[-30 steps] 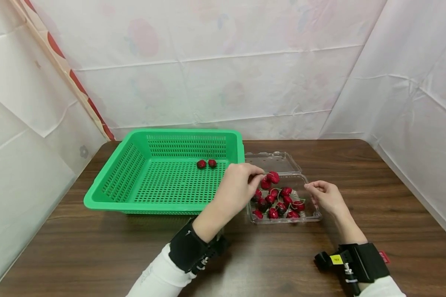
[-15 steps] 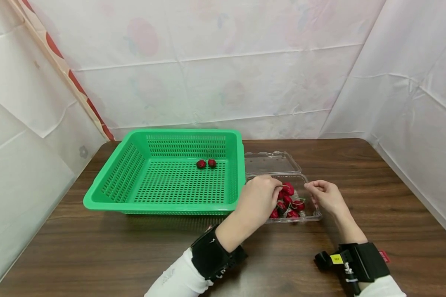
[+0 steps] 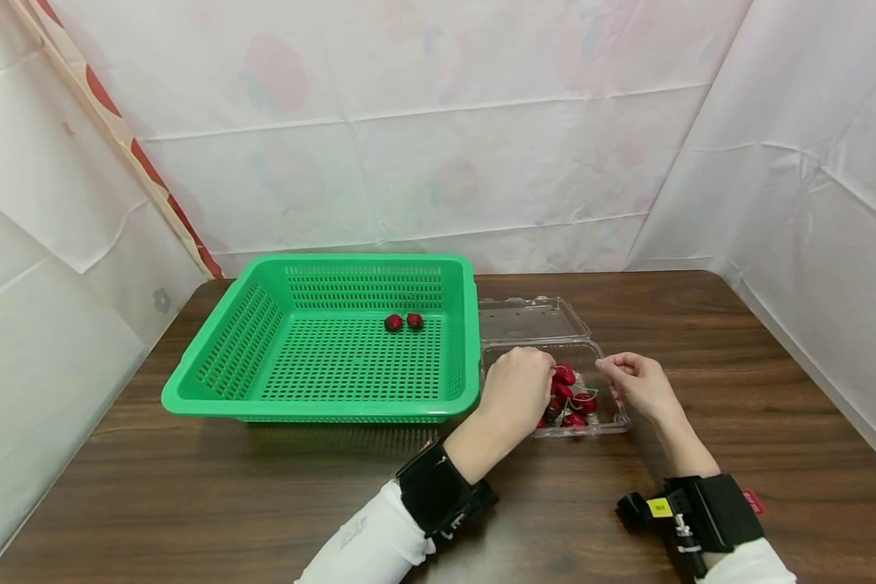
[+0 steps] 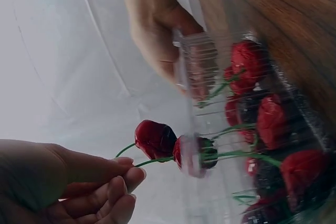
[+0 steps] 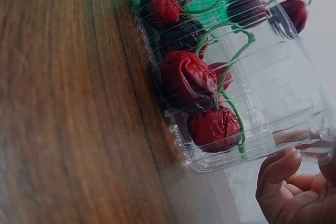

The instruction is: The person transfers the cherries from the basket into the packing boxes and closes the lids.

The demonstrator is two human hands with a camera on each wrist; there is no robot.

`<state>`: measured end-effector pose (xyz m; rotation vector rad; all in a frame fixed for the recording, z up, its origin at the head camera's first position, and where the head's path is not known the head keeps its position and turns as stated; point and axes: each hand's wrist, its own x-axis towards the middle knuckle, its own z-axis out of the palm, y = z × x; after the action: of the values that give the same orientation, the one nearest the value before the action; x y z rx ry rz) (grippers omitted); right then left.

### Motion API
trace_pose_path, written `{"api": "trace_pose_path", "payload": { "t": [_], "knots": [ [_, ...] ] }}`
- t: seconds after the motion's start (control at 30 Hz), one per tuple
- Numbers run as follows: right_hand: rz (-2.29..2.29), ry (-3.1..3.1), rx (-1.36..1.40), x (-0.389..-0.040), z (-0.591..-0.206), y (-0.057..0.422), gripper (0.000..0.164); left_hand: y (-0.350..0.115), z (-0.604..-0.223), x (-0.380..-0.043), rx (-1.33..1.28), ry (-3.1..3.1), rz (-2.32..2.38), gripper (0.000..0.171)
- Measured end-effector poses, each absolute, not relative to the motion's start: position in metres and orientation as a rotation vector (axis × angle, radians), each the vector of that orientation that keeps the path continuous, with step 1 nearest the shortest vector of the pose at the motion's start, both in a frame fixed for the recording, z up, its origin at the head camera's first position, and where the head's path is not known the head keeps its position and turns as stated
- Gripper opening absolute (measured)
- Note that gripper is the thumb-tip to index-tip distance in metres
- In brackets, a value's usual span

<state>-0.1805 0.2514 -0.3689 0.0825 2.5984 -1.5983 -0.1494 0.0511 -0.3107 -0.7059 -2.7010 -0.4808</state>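
Observation:
My left hand (image 3: 517, 393) is over the left part of a clear plastic box (image 3: 591, 431). In the left wrist view, its thumb and fingertips pinch the green stems of a pair of red cherries (image 4: 156, 139), which dangle at the box's rim. More wrinkled dark-red cherries (image 5: 189, 80) with green stems lie inside the box; in the head view my left hand hides some of them. At the box's right side, my right hand (image 3: 641, 388) pinches the rim between thumb and fingers.
A green slotted basket (image 3: 321, 410) stands left of the box, with two cherries (image 3: 404, 322) on its floor near the back right. The box's clear lid (image 3: 533, 319) lies folded back behind it. All stand on a dark wooden table (image 3: 212, 487) before white curtains.
My left hand has moved right and toward the front over the box, carrying the pair of cherries by the stems, and slowed lately. My right hand has stayed on the rim.

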Motion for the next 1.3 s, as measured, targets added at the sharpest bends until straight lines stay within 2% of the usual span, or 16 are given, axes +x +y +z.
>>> {"api": "trace_pose_path", "payload": {
  "t": [0.2, 0.53, 0.77, 1.3],
  "knots": [
    [-1.594, 2.591, 0.091, -0.181, -0.368, 0.251, 0.036, 0.054, -0.319, -0.158, -0.663, -2.761, -0.503, 0.017],
    [-1.588, 2.589, 0.092, -0.181, -0.369, 0.251, 0.037, 0.059, -0.325, -0.166, -0.61, -2.888, -0.549, 0.033],
    [-1.601, 2.582, 0.108, -0.181, -0.369, 0.252, 0.039, 0.062, -0.329, -0.169, -0.518, -2.938, -0.54, 0.031],
    [-1.585, 2.589, 0.108, -0.181, -0.369, 0.252, 0.04, 0.063, -0.334, -0.173, -0.433, -2.926, -0.506, 0.039]
  ]
}}
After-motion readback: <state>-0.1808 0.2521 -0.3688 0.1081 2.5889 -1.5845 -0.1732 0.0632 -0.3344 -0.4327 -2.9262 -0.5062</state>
